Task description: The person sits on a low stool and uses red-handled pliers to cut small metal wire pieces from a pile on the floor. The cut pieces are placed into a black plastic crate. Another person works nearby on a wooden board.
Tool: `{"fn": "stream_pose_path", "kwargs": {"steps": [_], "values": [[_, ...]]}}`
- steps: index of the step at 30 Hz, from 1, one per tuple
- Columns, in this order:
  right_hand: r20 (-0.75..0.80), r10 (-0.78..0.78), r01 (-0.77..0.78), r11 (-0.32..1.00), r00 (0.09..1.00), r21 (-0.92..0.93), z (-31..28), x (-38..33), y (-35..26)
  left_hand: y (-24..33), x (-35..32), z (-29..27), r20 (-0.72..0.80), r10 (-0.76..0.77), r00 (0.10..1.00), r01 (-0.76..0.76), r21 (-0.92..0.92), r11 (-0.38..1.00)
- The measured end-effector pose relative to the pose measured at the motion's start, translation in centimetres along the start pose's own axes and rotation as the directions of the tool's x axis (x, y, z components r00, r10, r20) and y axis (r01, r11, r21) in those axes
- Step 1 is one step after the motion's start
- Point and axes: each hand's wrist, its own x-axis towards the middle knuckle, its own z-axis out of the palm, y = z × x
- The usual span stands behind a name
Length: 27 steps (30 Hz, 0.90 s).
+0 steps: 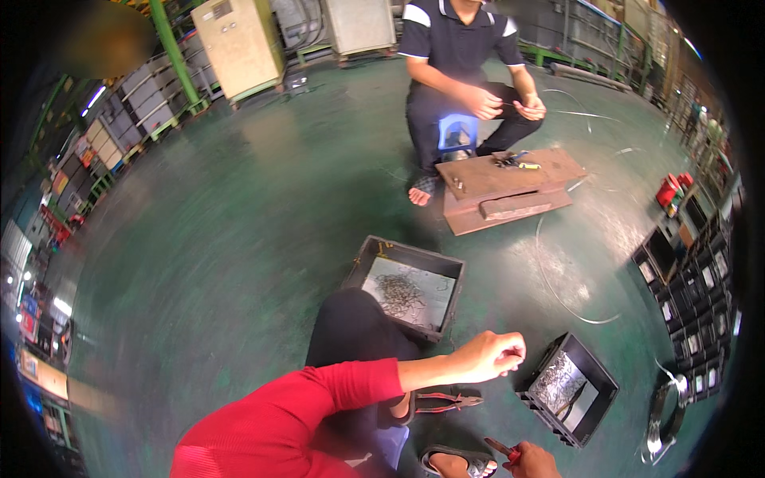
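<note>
A tool [499,447], slanted forward-left, is clamped in the right hand [532,462], while the curled left hand [494,356], any contents hidden, is held just left of the black bin [591,369] of metal pieces [559,384].

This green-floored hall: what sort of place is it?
Probably a factory or metal workshop: a tall beige cabinet stands at the back, a dark crate holds many small metal-looking pieces, and pliers lie on the green floor.

Small bin [550,415]: matt plast.; bits [556,384] inside: shiny mtl. Sleeve [271,414]: ribbed cloth. Flr [223,239]: smooth, glossy.
</note>
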Motion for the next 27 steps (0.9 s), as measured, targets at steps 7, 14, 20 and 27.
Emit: {"fn": "stream_pose_path", "kwargs": {"steps": [7,14,20,27], "values": [[0.023,0.025,-0.025,0.999,0.999,-0.021,0.5,0.6,0.2,-0.2,-0.2,0.1,-0.017,-0.006,1.000,0.007,0.038,0.999],[0.035,0.003,-0.003,1.000,0.999,-0.024,1.0,0.9,0.6,1.1,-0.4,-0.7,0.015,-0.071,0.997,0.069,0.138,0.988],[0.021,-0.018,0.019,1.000,1.000,-0.006,1.3,0.9,0.6,1.1,-0.3,-0.8,0.014,-0.045,0.999,0.044,0.112,0.993],[0.046,-0.002,0.003,0.999,0.999,-0.035,1.4,1.1,0.4,0.8,-0.4,-0.7,0.008,-0.037,0.999,0.036,0.106,0.994]]}}
